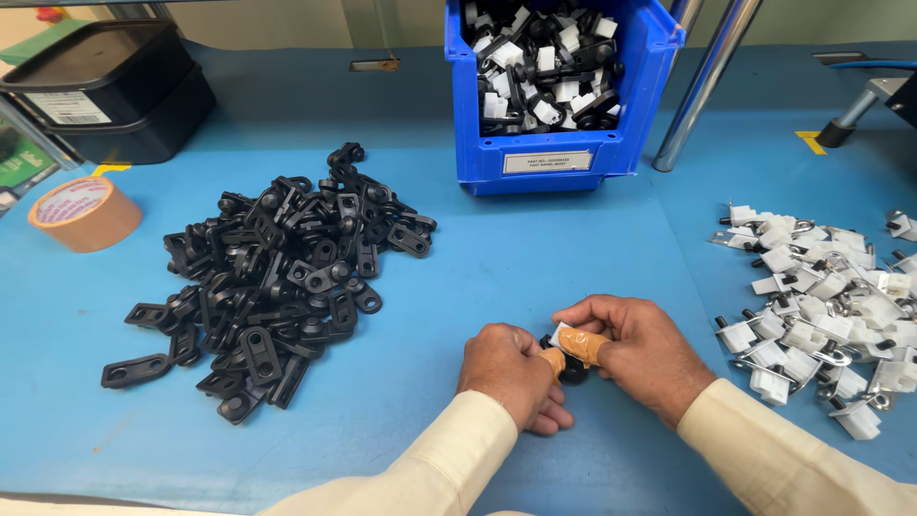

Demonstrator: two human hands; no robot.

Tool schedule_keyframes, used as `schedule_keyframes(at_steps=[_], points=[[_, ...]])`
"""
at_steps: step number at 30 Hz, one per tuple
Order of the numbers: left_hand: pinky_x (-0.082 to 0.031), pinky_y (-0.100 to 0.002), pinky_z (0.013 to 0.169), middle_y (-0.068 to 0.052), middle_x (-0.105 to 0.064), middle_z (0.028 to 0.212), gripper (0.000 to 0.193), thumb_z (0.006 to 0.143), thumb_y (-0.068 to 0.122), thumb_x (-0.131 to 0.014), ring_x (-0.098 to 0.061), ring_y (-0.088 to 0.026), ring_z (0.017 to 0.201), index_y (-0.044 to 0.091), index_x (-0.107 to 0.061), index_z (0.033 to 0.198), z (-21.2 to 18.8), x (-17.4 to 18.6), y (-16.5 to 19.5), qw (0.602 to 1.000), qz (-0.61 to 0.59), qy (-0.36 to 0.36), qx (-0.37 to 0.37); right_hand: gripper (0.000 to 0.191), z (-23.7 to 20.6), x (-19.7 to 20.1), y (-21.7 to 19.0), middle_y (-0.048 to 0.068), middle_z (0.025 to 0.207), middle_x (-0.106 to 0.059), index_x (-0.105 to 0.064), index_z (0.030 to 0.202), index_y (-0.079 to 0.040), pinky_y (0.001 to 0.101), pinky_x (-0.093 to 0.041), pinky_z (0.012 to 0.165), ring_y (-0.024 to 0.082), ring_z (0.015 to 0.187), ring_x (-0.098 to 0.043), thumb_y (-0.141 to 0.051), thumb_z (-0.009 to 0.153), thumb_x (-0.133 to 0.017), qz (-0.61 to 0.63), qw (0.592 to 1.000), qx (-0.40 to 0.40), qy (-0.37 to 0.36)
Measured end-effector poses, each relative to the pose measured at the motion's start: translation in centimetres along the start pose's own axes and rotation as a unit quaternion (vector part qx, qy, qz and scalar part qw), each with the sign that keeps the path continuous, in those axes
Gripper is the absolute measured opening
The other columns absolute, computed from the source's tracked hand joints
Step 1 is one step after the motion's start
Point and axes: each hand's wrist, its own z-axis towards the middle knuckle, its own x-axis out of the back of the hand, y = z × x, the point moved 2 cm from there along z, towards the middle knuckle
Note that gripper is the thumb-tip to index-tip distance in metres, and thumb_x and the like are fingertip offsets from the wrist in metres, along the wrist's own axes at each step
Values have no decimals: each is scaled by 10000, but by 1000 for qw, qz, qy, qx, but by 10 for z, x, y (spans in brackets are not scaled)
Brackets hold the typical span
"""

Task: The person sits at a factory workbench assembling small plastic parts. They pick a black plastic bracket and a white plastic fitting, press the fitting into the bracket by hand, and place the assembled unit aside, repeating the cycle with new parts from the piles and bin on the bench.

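Observation:
My left hand (511,375) and my right hand (640,352) meet low in the middle of the blue table (535,268). Together they pinch a small black plastic part (573,368) with a white piece on its top; most of it is hidden by my fingers. Tan tape wraps my left thumb and my right forefinger. A big heap of black plastic brackets (282,277) lies to the left of my hands. To the right lies a spread of white plastic pieces with metal clips (826,306).
A blue bin (559,143) at the back centre holds several assembled black-and-white parts. A roll of tan tape (86,213) sits at the left edge, with black lidded boxes (115,86) behind it. Two slanted metal poles (702,81) rise right of the bin.

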Motion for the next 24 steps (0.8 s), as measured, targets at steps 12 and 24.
schedule_keyframes(at_steps=[12,24], points=[[-590,-329,467,-146,-749,803,268,905,-55,-488,-748,-227,573,9,-731,999,-1,-12,4,996,50,52,-47,327,-27,-12,-31,107,964,-761,-769,1050,-58,370,-568,747,255,832,-726,-38,728,-715,-332,908,193,166],[-639,-320,563,-100,-736,901,327,921,33,-674,-769,-188,697,71,-540,1217,6,-16,7,998,33,41,-21,217,-14,-3,-31,86,797,-775,-787,1023,-23,302,-548,523,159,545,-658,-79,817,-750,-38,980,-86,176]])
